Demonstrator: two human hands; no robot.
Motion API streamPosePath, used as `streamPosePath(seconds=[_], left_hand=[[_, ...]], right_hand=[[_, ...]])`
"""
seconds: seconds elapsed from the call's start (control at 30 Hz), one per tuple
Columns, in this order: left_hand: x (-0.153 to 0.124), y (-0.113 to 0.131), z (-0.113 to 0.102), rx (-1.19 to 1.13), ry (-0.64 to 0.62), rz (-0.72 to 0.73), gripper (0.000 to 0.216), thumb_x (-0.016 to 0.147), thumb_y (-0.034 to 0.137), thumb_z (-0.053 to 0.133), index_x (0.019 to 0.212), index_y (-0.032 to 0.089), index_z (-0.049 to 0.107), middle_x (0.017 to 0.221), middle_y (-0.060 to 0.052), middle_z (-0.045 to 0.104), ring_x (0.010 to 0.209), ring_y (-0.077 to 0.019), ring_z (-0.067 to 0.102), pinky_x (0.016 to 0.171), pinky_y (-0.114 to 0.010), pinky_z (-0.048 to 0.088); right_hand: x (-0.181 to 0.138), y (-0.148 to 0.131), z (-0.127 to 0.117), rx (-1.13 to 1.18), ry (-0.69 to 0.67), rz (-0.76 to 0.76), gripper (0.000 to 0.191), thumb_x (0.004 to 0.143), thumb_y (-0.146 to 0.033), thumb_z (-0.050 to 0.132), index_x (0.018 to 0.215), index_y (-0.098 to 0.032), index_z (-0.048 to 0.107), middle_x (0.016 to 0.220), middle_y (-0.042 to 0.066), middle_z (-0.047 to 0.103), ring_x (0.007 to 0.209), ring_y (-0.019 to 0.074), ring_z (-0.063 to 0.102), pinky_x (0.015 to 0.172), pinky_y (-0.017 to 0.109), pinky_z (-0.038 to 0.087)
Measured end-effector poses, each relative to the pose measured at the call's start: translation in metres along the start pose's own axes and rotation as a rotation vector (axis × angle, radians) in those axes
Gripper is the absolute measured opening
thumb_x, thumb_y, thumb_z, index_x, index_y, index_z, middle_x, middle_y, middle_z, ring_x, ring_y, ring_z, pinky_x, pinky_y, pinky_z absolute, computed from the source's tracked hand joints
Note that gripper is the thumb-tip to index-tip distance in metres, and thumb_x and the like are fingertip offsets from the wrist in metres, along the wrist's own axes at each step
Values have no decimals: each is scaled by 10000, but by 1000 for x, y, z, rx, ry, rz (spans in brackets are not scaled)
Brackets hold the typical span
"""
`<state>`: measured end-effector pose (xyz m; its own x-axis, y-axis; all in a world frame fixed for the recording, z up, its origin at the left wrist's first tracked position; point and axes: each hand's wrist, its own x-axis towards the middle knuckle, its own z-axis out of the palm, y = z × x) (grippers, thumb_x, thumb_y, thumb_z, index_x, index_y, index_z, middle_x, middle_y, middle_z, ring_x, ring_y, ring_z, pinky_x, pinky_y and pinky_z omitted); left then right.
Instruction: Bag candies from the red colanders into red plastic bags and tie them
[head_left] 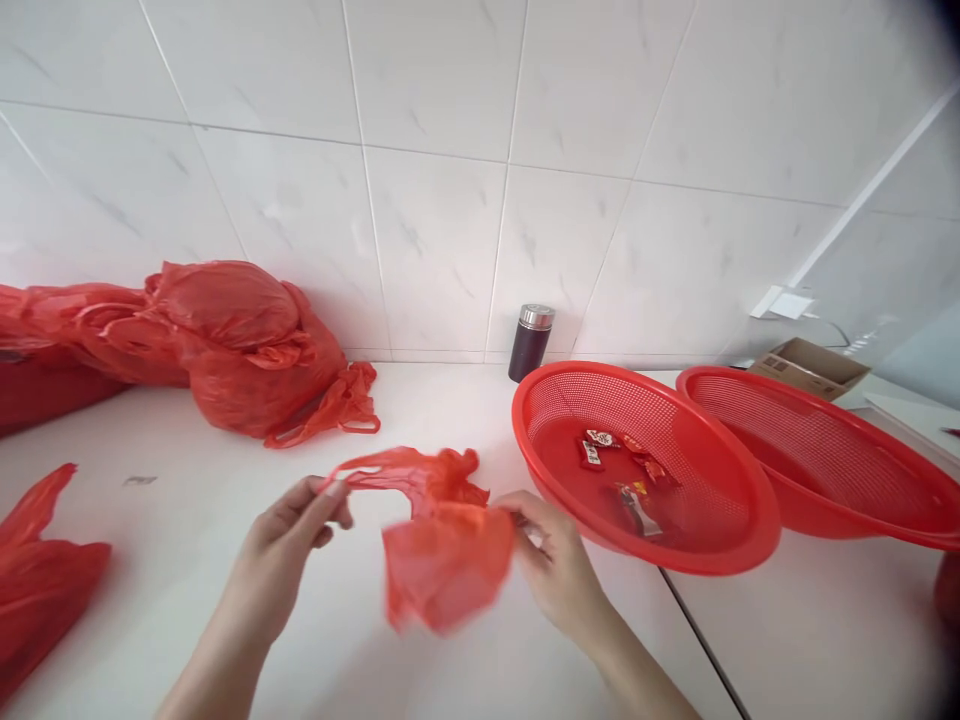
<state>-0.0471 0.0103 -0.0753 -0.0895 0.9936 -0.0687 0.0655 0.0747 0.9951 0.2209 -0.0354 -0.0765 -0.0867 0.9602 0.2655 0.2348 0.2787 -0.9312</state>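
Observation:
Both my hands hold a small red plastic bag just above the white counter. My left hand pinches one stretched handle of the bag at its left end. My right hand grips the bag's right side with closed fingers. The bag hangs crumpled between them and is slightly blurred. To the right stands a red mesh basket with several small wrapped sweets in its bottom.
A second red mesh basket sits behind the first. Filled red plastic bags are piled at the back left by the tiled wall, and another red bag lies at the left edge. A dark flask and a cardboard box stand at the back.

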Motion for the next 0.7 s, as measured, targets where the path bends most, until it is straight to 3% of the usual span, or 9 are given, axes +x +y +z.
streamPosePath(seconds=[0.13, 0.23, 0.3, 0.37, 0.43, 0.5, 0.6, 0.7], left_hand=[[6, -3, -33, -150, 217, -53, 304, 721, 481, 722, 715, 214, 576, 691, 33, 529, 727, -127, 486, 586, -168, 411], [1, -1, -41, -137, 326, -50, 250, 717, 439, 729, 741, 208, 638, 863, 0, 610, 922, -172, 548, 665, -188, 476], [-5, 1, -38, -147, 236, -44, 258, 750, 454, 698, 717, 203, 652, 957, -20, 659, 1051, -223, 557, 813, -258, 510], [-12, 3, -30, -195, 45, -45, 325, 810, 493, 624, 670, 199, 636, 920, -37, 692, 1029, -255, 591, 890, -349, 515], [-20, 7, -18, -249, -124, -59, 376, 848, 516, 559, 665, 196, 631, 838, -53, 701, 886, -260, 640, 818, -398, 547], [-30, 14, -3, -296, -226, -89, 370, 856, 525, 539, 741, 195, 663, 806, -63, 697, 735, -238, 651, 676, -372, 562], [-49, 30, 20, -389, -309, -161, 373, 841, 553, 546, 980, 235, 683, 724, -29, 644, 530, -164, 582, 501, -301, 514], [-65, 42, 27, -395, -223, -265, 424, 830, 548, 575, 1173, 303, 626, 579, 53, 520, 337, -34, 325, 357, -173, 351]], right_hand=[[-13, 12, -19, -101, 68, -3, 164, 904, -223, 484, 822, -226, 627, 808, 12, 642, 763, 159, 604, 711, 273, 496], [-24, 13, -27, -178, -27, 18, 197, 923, -221, 437, 889, -237, 631, 905, 31, 665, 840, 179, 633, 768, 309, 528], [-35, 3, -34, -240, -52, 73, 243, 939, -242, 417, 1060, -256, 627, 1072, 55, 675, 980, 205, 647, 861, 353, 537], [-48, -18, -40, -295, 26, 100, 306, 949, -268, 412, 1195, -281, 593, 1196, 66, 652, 1098, 226, 625, 928, 383, 528], [-58, -44, -38, -309, 143, 59, 297, 948, -277, 421, 1172, -307, 615, 1200, 63, 656, 1116, 237, 623, 918, 377, 539], [-60, -66, -23, -281, 137, -37, 267, 939, -249, 431, 1058, -323, 658, 1092, 52, 696, 1019, 231, 662, 860, 348, 557], [-46, -74, 14, -250, -176, -129, 303, 901, -172, 441, 1026, -330, 667, 951, 14, 721, 844, 191, 686, 780, 295, 556], [-27, -51, 39, -405, -392, -19, 399, 862, -156, 455, 1197, -313, 603, 1072, 25, 699, 931, 205, 669, 810, 301, 533]])
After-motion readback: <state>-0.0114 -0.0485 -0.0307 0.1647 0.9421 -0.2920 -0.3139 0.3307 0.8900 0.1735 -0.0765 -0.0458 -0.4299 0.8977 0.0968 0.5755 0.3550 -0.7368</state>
